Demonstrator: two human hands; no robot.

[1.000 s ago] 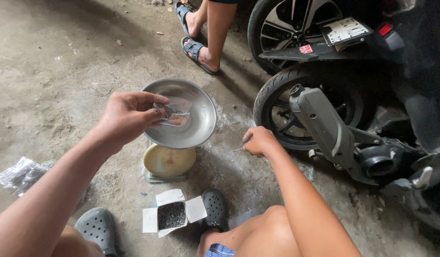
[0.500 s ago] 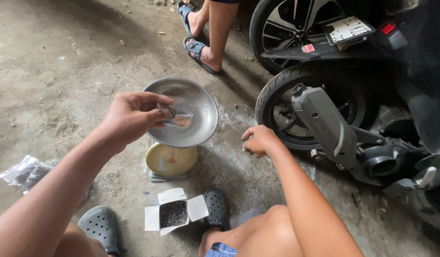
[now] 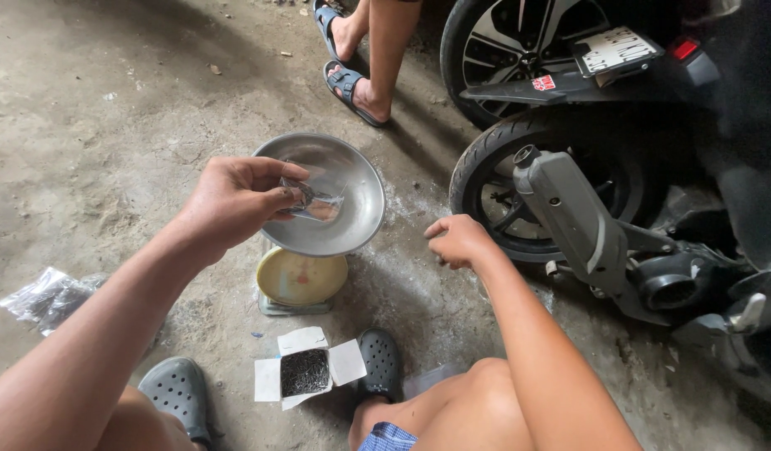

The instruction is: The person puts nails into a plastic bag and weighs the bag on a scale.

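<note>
My left hand (image 3: 235,200) holds a small clear plastic bag (image 3: 317,203) over a round metal pan (image 3: 352,179). The pan rests on top of a small yellow-faced weighing scale (image 3: 300,281) on the concrete floor. My right hand (image 3: 456,240) hovers low over the floor to the right of the scale, fingers curled, with nothing visible in it. An open white cardboard box (image 3: 303,372) full of small dark nails lies on the floor near my feet.
A scooter's rear wheel (image 3: 498,179) and grey exhaust (image 3: 569,213) stand close on the right. Another person's legs in blue sandals (image 3: 352,83) are at the top. A clear plastic bag (image 3: 47,296) lies at the left. My grey clogs (image 3: 178,392) are below.
The view has shifted slightly. My left hand stays over the pan with the small bag. My right hand remains near the floor, nearly still.
</note>
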